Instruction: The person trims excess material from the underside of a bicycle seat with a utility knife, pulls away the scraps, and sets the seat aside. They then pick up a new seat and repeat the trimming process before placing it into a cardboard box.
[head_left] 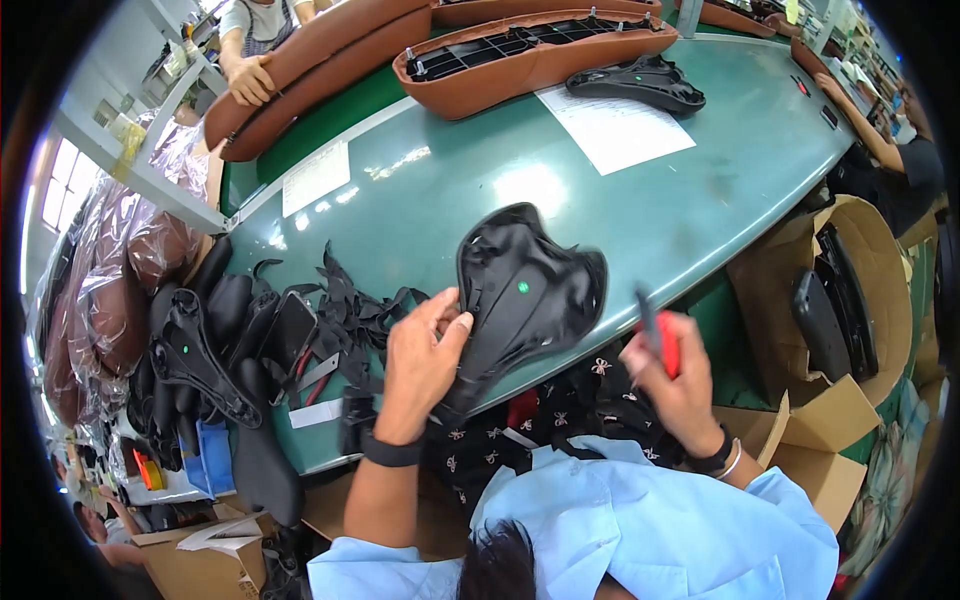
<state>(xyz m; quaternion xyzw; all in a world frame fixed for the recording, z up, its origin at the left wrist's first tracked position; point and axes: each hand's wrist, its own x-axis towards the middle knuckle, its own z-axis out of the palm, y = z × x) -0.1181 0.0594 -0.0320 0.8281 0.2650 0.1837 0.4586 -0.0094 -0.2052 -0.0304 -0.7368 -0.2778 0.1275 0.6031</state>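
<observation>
A black bicycle saddle (535,290) lies underside up near the table's front edge, its wide end pointing away from me and a small green dot on it. My left hand (425,350) is closed on the saddle's left edge, thumb and fingers pinching the rim. In my right hand (682,385), held off to the right of the saddle and apart from it, is a red-handled tool (669,345) with a slim dark tip. Motion blur hides its exact kind. Black cut scraps of cover material (352,310) are heaped to the left of the saddle.
More black saddles (190,350) pile up at the left, beside scissors (318,375). Across the green table (420,190) lie paper sheets (610,130), another saddle (640,85) and long brown padded seats (540,60). Cardboard boxes (745,270) stand right. Other people work nearby.
</observation>
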